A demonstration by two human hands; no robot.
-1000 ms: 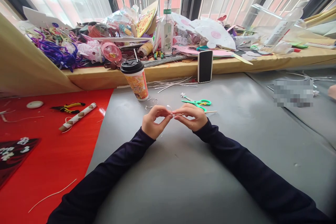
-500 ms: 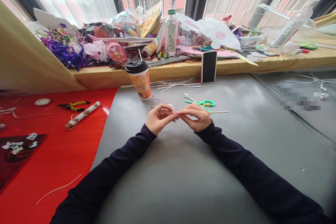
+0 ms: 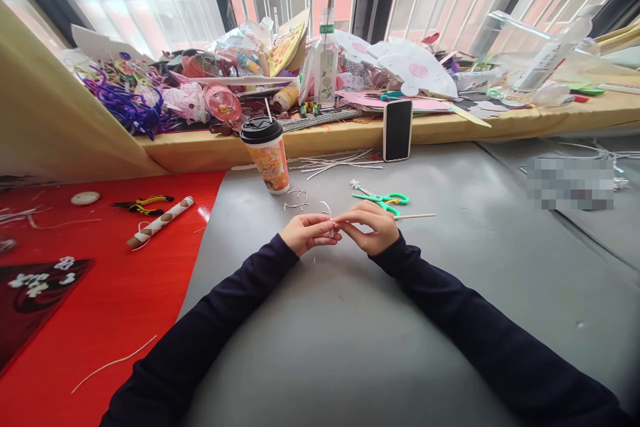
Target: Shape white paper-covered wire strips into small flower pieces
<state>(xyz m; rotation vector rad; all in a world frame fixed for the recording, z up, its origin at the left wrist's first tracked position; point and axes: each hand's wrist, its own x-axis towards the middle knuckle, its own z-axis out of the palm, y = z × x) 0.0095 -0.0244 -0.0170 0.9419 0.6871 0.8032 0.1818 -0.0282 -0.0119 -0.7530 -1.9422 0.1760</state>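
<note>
The left hand [image 3: 306, 232] has flattened lower — both it and the right hand [image 3: 369, 225] pinch the thin white wire loop [image 3: 327, 209] (half-shaped, seemingly); green plastic scissors [image 3: 383, 199] lie at one o'clock.

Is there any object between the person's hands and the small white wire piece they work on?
No. Both the left hand and the right hand already pinch the white wire piece at their fingertips. The green scissors lie on the table behind the right hand, apart.
</note>
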